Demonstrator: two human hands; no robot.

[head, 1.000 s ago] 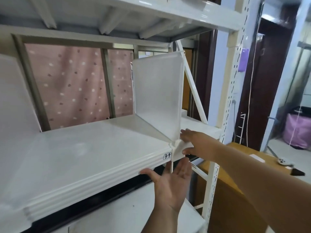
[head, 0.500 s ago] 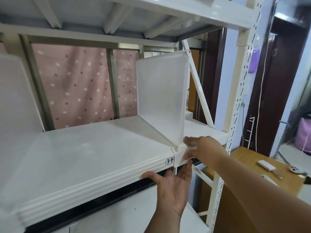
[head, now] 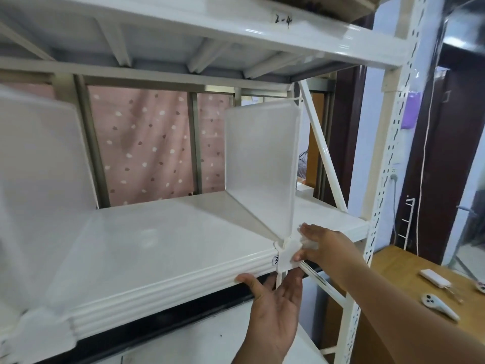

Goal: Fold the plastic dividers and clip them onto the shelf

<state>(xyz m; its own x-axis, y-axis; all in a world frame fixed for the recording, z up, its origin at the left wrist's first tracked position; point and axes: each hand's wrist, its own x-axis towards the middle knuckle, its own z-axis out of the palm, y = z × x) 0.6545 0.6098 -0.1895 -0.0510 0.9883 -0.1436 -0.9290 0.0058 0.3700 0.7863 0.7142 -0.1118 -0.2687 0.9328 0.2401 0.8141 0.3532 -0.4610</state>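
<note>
The white metal shelf (head: pixel 157 248) fills the view, its front lip running left to right, and on it the translucent plastic divider (head: pixel 262 164) stands upright with its flap lying flat on the shelf surface; a second divider (head: pixel 39 185) stands at the far left, blurred. At the near corner of the standing one, the white clip (head: pixel 287 254) now sits down over the shelf's front edge, covering part of the handwritten label that showed whole a second ago — so it has been pushed further on, and I judge this divider close to seated. The right hand (head: pixel 322 245) pinches the clip's right side between thumb and fingers. The left hand (head: pixel 275 306) is open, palm up beneath the lip, fingertips touching the clip's lower tab — bracing, not gripping.
</note>
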